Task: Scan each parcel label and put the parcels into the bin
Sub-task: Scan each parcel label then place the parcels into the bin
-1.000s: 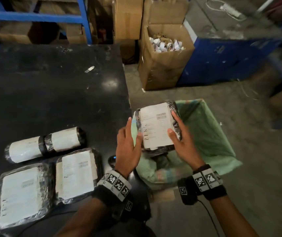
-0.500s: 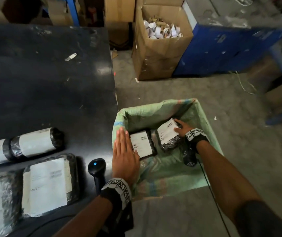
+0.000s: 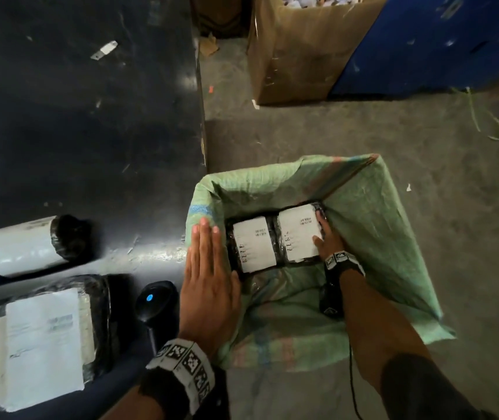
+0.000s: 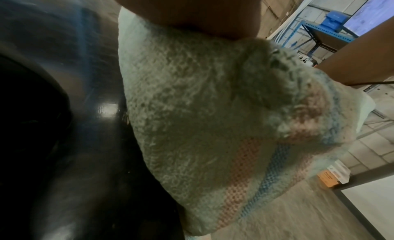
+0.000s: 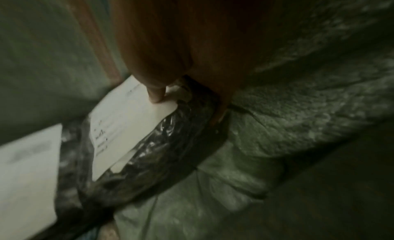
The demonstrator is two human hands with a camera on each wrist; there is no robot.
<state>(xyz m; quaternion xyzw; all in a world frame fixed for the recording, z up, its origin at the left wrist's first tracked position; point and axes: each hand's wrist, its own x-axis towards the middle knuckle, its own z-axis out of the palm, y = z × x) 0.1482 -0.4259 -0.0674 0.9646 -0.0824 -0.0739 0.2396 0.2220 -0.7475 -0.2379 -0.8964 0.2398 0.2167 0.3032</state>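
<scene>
The bin (image 3: 372, 225) is lined with a green woven sack and stands on the floor beside the black table (image 3: 90, 131). Two black-wrapped parcels with white labels lie flat side by side in it. My right hand (image 3: 324, 234) grips the right parcel (image 3: 298, 231) at its right edge, thumb (image 5: 155, 92) on the label (image 5: 127, 125) and fingers down its side. The left parcel (image 3: 252, 244) lies free. My left hand (image 3: 208, 268) rests flat, fingers straight, on the bin's left rim; the sack (image 4: 192, 109) fills the left wrist view.
A black handheld scanner (image 3: 155, 301) with a blue light lies on the table just left of my left hand. A rolled parcel (image 3: 24, 250) and a flat parcel (image 3: 45, 338) lie at the table's left. A cardboard box (image 3: 296, 56) and blue cabinet (image 3: 424, 47) stand beyond.
My right hand carried the parcel from above the bin down inside and laid it flat beside the other parcel. My left hand let go of it and settled on the rim.
</scene>
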